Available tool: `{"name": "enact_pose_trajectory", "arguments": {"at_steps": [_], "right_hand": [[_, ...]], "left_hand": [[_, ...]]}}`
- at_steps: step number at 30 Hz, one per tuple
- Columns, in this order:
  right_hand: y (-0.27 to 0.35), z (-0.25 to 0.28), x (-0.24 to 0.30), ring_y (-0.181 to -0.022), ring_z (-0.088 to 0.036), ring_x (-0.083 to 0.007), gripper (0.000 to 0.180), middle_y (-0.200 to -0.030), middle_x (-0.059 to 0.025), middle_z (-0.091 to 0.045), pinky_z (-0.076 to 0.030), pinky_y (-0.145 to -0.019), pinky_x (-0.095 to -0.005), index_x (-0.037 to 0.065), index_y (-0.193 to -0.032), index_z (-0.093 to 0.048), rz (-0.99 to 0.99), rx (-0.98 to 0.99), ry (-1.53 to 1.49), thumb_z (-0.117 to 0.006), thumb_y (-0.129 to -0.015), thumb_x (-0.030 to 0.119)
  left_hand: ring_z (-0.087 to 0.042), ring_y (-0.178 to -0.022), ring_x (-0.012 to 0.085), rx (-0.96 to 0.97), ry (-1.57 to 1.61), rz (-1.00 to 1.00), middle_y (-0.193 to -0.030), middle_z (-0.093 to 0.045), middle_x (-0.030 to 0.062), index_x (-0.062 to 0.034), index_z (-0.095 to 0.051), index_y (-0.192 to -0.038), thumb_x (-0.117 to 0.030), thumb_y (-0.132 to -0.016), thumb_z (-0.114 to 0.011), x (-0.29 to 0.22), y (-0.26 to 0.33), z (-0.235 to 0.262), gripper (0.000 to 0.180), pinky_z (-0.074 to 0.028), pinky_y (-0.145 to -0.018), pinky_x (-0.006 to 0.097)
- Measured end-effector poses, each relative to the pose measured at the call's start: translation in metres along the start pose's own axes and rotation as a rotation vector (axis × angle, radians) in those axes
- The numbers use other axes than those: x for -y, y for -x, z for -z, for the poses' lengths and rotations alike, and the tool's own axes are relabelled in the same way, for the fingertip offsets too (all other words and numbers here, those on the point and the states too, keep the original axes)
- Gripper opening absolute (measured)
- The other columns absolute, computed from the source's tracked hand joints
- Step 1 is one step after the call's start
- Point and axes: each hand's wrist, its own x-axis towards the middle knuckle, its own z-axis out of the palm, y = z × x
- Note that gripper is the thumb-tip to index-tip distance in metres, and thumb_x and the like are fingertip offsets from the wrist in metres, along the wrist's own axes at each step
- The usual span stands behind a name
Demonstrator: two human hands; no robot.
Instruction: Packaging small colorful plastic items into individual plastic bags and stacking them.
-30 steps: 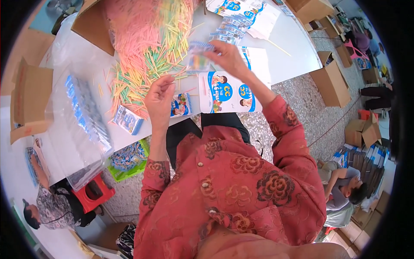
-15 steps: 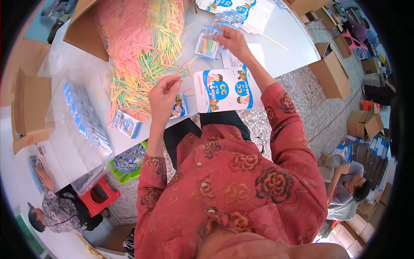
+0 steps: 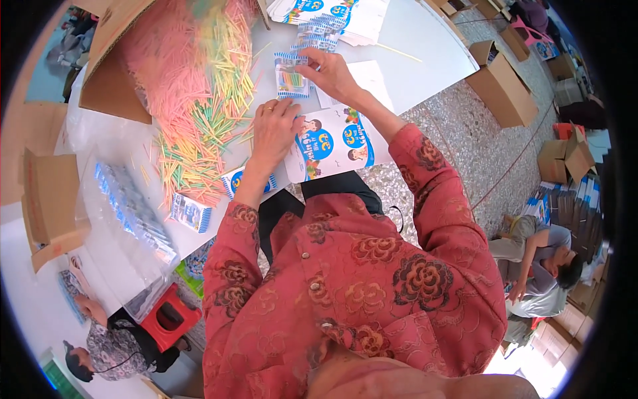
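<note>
My right hand (image 3: 331,74) pinches the upper right edge of a small clear packet (image 3: 292,78) with blue striped ends and coloured sticks inside. Just below the packet is my left hand (image 3: 272,132), back upward, thumb and fingers apart, fingertips close to the packet's lower end. Whether they touch it I cannot tell. The thumb is beside a white printed card (image 3: 332,143) with blue circles and cartoon children, lying at the table's near edge. Under my left wrist a blue and white packet (image 3: 232,181) is partly hidden, and another packet (image 3: 191,213) lies left of it.
Pink, yellow and green thin sticks (image 3: 199,136) spill from a tipped carton (image 3: 109,93). More packets (image 3: 319,33) and printed cards (image 3: 362,20) lie at the far side. A plastic bag of packets (image 3: 133,209) rests at left. Two people sit nearby, beside a red stool (image 3: 169,318) and cartons (image 3: 502,86).
My left hand has moved up and right, from above the near packets to the packet at my right hand, and its fingers have spread. My right hand keeps its pinch.
</note>
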Motion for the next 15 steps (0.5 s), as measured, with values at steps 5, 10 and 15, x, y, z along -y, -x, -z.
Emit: {"name": "enact_pose_trajectory", "arguments": {"at_steps": [5, 10, 15], "right_hand": [[0.001, -0.006, -0.012, -0.060, -0.059, -0.0204, 0.028, -0.072, -0.0140, -0.062, -0.047, -0.057, -0.0294, 0.000, -0.099, -0.059, -0.052, -0.036, 0.059, -0.066, -0.079, 0.018], [0.002, -0.007, -0.006, -0.062, -0.061, -0.0248, 0.030, -0.072, -0.0162, -0.063, -0.047, -0.057, -0.0327, -0.001, -0.100, -0.058, -0.122, 0.096, 0.085, -0.064, -0.080, 0.020], [0.005, -0.007, -0.009, -0.065, -0.061, -0.0287, 0.027, -0.073, -0.0169, -0.063, -0.047, -0.059, -0.0366, 0.002, -0.098, -0.059, -0.152, 0.039, 0.128, -0.063, -0.079, 0.022]], "left_hand": [[-0.053, -0.096, 0.0239, 0.000, -0.065, 0.063, -0.102, -0.059, 0.0062, -0.0068, -0.063, -0.090, -0.018, -0.073, -0.064, 0.019, 0.008, 0.011, 0.021, -0.039, -0.085, 0.037], [-0.054, -0.097, 0.0251, 0.023, -0.164, 0.177, -0.100, -0.060, 0.0088, -0.0058, -0.062, -0.093, -0.016, -0.072, -0.064, 0.042, 0.013, 0.019, 0.024, -0.040, -0.085, 0.037], [-0.054, -0.100, 0.0315, -0.065, 0.247, 0.271, -0.107, -0.058, 0.0152, -0.0024, -0.057, -0.107, -0.013, -0.073, -0.062, 0.024, -0.012, 0.005, 0.036, -0.042, -0.086, 0.039]]}}
